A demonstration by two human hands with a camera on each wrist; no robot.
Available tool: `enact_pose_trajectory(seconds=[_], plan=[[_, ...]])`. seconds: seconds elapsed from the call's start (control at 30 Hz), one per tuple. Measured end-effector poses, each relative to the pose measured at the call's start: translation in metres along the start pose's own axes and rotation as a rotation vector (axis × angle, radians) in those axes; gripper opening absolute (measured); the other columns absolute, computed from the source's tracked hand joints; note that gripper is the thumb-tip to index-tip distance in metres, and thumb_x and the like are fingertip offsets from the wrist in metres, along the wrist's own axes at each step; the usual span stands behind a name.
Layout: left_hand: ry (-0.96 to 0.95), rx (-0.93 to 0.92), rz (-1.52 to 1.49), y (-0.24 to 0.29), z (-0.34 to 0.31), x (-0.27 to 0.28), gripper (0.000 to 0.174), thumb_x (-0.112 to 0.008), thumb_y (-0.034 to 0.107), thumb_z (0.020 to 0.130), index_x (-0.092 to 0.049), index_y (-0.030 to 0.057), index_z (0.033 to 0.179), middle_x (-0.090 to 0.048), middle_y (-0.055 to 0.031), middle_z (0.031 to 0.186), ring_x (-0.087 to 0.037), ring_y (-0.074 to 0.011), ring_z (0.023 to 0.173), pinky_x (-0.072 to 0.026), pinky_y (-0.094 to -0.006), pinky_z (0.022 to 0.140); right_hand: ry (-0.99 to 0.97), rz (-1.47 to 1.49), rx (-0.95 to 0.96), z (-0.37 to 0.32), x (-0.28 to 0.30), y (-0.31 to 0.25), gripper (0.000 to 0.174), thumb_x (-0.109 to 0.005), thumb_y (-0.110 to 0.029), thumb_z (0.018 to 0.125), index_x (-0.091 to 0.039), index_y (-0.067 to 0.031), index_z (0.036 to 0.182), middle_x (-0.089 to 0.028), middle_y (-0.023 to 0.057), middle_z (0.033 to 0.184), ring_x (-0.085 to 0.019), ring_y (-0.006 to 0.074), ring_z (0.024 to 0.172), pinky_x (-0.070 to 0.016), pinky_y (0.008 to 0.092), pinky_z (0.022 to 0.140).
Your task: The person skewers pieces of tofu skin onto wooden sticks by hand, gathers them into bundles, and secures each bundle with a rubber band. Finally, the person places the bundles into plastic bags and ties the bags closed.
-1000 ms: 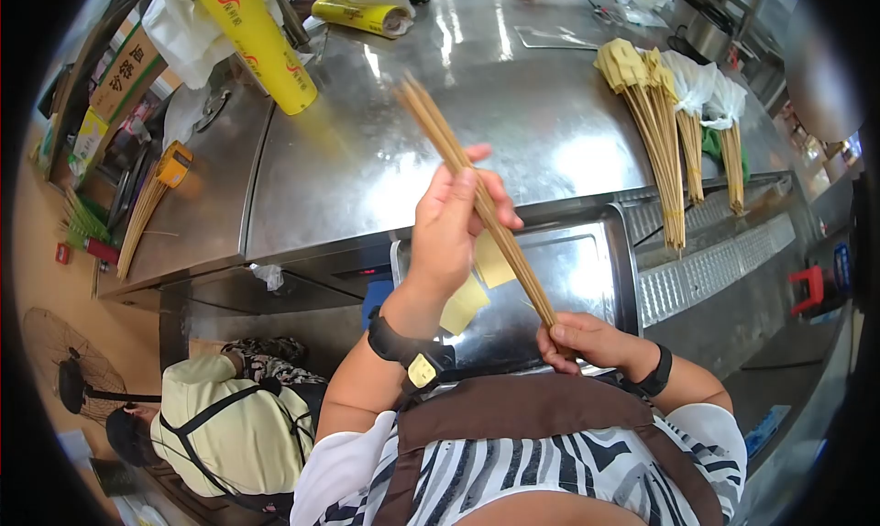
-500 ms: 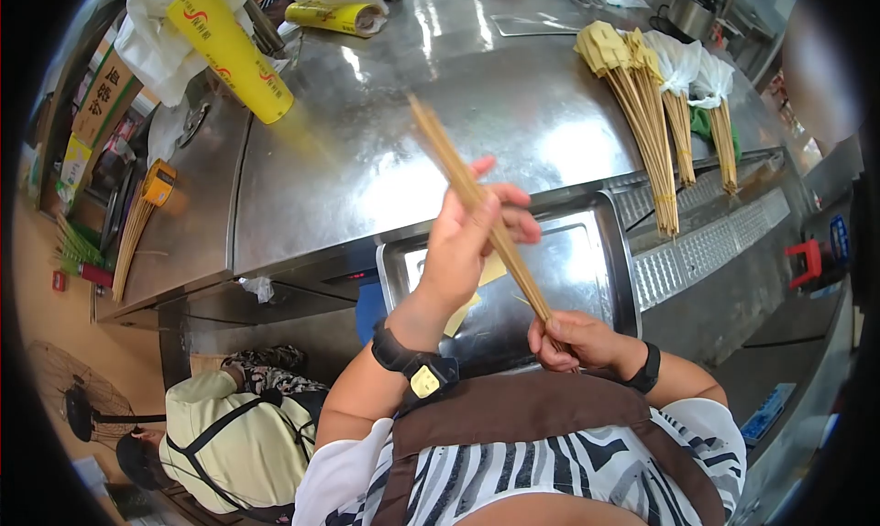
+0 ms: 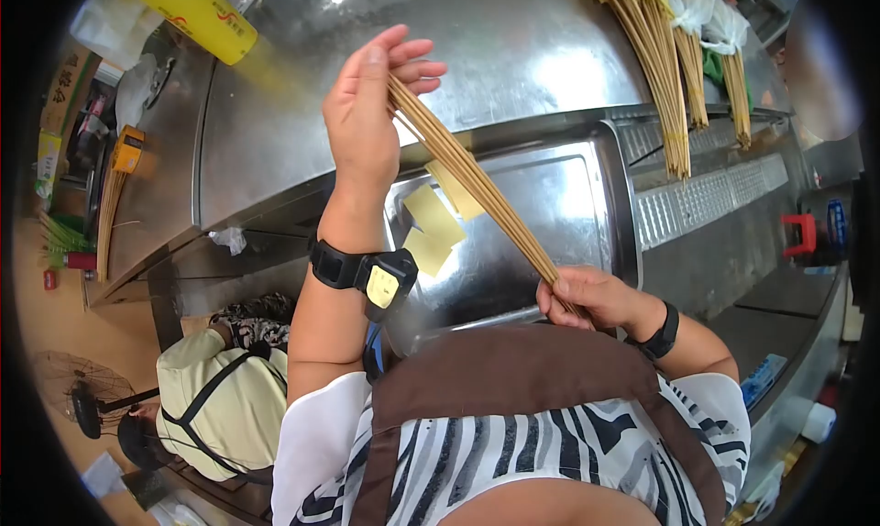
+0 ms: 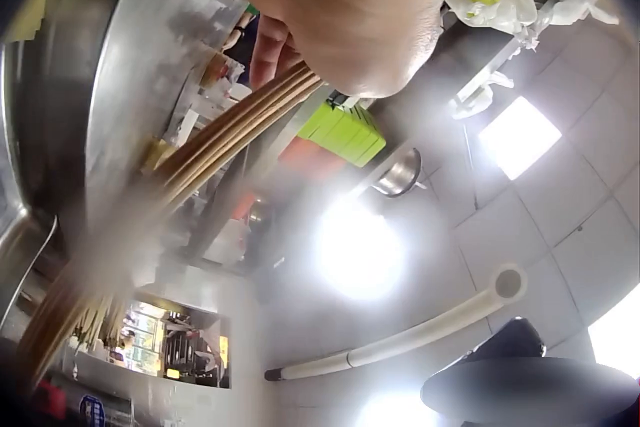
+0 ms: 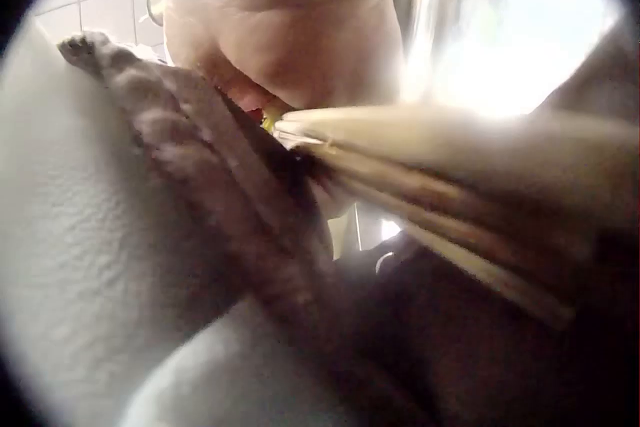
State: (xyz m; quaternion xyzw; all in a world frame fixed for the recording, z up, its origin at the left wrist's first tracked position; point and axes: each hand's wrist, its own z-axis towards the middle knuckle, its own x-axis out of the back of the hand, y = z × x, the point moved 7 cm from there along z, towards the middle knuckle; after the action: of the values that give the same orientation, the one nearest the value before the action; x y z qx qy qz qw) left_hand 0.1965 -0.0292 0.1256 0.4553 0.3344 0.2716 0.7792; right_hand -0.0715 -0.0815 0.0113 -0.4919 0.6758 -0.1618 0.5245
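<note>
A bundle of thin wooden skewers (image 3: pixel 481 182) slants across the head view over a metal tray (image 3: pixel 616 205). My right hand (image 3: pixel 591 297) grips its lower end close to the apron. At the upper end, my left hand (image 3: pixel 367 118) has its fingers extended, with the skewer tips by the palm and the base of the fingers. The left wrist view shows the skewers (image 4: pixel 240 132) running up to that hand. In the right wrist view the skewers (image 5: pixel 430 187) are blurred and close. Several flat yellow squares (image 3: pixel 429 251) lie in the tray's left part.
Tied skewer bundles (image 3: pixel 655 86), some topped with yellow pieces or white plastic, lie at the steel counter's (image 3: pixel 477 58) right edge. A yellow roll (image 3: pixel 206 17) and more skewers (image 3: pixel 112 210) are at left. Another person (image 3: pixel 220 393) is at lower left.
My left hand has moved from the middle of the bundle up to its tips, and its fingers have straightened. The right hand keeps its grip on the lower end. The head view has shifted.
</note>
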Motion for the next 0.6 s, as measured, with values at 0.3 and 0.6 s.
enact_pose_trajectory(seconds=[0.3, 0.6], plan=[[-0.008, 0.337, -0.265, -0.040, -0.039, -0.013, 0.048, -0.046, 0.018, 0.097, -0.023, -0.0029, 0.134, -0.051, -0.0226, 0.122, -0.063, -0.0304, 0.096, -0.0557, -0.0369, 0.078, -0.039, -0.058, -0.049, -0.009, 0.004, -0.017, 0.027, -0.039, -0.027, 0.101, -0.050, -0.0030, 0.102, -0.051, 0.0012, 0.069, -0.047, 0.0075, 0.056, -0.0413, 0.0200, 0.052], [-0.065, 0.526, -0.305, -0.066, -0.097, -0.041, 0.035, -0.052, 0.014, 0.094, -0.041, 0.0023, 0.126, -0.057, -0.0150, 0.118, -0.061, -0.0275, 0.102, -0.0529, -0.0384, 0.084, 0.119, 0.082, 0.100, 0.031, 0.002, -0.031, 0.020, -0.043, -0.019, 0.099, -0.049, -0.0022, 0.109, -0.053, 0.0031, 0.071, -0.050, 0.0099, 0.052, -0.0465, 0.0247, 0.050]])
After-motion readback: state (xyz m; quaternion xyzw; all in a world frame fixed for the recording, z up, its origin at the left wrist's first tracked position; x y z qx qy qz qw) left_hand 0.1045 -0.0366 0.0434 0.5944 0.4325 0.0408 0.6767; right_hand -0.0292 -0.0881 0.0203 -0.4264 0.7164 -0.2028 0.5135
